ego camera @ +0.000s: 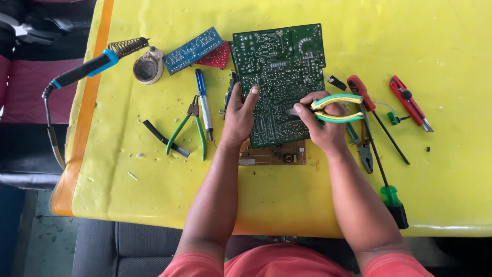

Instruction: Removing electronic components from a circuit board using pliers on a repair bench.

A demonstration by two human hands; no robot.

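- Forearms reaching up from the near table edge, orange sleeves below.
- Left hand (pixel 240 114) spread flat against the left edge of the green circuit board (pixel 279 82), fingers pressing, steadying, grasping nothing.
- Right hand (pixel 322 122) wrapped around yellow-and-green pliers (pixel 334 109), tips touching the board's solder side near mid-right.
- Board lying mid-table, solder side up, over a brown board (pixel 274 154) peeking out below; probably light, stiff, brittle at the joints, prickly with lead ends; best gripped by bare edges.
- Green-handled cutters (pixel 185 128) and desoldering pump (pixel 203 102) just left; screwdrivers (pixel 382 133) and red knife (pixel 409 102) right.
- Farther off: soldering iron (pixel 84 69), blue board (pixel 193 50), yellow table (pixel 410 41).
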